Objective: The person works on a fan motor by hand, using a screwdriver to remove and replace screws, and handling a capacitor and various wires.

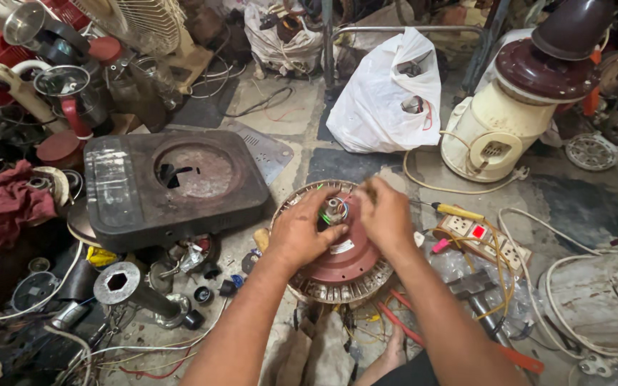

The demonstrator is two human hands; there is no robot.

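Fingers point(321, 214) of left hand point(302, 232) curling over the fan motor's point(345, 261) hub, pinching at coloured wires point(332, 212). Right hand point(386, 216) bunching fingertips together on the same wires. Motor lying flat on the floor point(366, 161), just beside the dark square base point(166, 187), near the power strip point(482, 239) and white bag point(388, 93).

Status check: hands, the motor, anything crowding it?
Left hand and right hand both on the round maroon motor, fingers at the coloured wires on its hub. Dark base close left, power strip right.
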